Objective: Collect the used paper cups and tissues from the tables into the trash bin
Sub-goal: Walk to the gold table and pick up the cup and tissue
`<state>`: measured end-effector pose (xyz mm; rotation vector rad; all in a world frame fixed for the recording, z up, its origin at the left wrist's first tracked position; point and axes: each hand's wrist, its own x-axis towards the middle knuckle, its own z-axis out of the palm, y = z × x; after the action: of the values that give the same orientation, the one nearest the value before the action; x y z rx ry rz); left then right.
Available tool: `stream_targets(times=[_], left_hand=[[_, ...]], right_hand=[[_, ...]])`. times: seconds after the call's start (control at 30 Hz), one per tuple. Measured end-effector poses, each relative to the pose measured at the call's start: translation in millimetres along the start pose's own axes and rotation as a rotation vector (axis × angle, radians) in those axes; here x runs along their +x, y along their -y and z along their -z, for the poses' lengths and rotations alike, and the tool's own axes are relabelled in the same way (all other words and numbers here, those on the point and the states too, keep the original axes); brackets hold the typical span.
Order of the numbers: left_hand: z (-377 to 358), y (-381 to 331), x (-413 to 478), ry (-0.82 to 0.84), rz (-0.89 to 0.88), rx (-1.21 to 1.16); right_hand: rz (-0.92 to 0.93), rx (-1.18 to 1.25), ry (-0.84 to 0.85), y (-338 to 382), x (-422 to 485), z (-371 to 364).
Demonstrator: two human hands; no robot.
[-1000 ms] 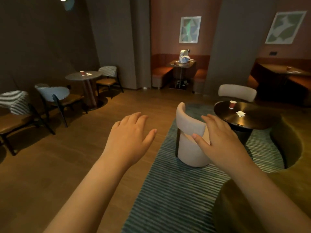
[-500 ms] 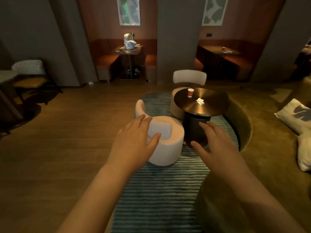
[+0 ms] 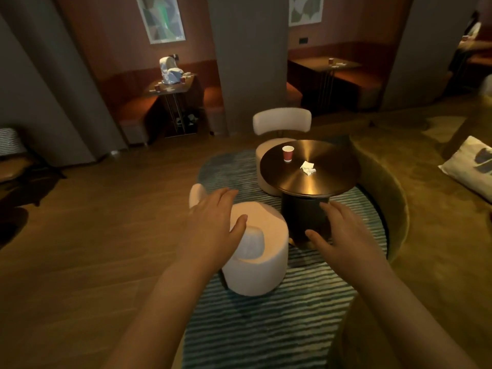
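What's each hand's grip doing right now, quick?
Left hand: grip open, fingers straight, holding nothing.
Right hand: grip open, fingers spread, holding nothing.

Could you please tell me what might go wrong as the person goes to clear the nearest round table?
1. The red paper cup stands upright on the round dark metal table; if any drink is left in it, a hasty grab could spill it.
2. The round white upholstered chair stands close in front of that table, so reaching over it may be awkward, or the person may bump it.
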<state>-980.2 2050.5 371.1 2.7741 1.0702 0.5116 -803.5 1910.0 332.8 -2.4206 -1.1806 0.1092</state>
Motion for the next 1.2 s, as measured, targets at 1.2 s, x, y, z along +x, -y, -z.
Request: stream_targets(times=[1.2], left_hand=[[-381.1, 1.8, 635.7, 0.242, 0.155, -0.081]], right_hand=[[-0.126, -0.017, 0.438, -275.4, 658.7, -164.5]])
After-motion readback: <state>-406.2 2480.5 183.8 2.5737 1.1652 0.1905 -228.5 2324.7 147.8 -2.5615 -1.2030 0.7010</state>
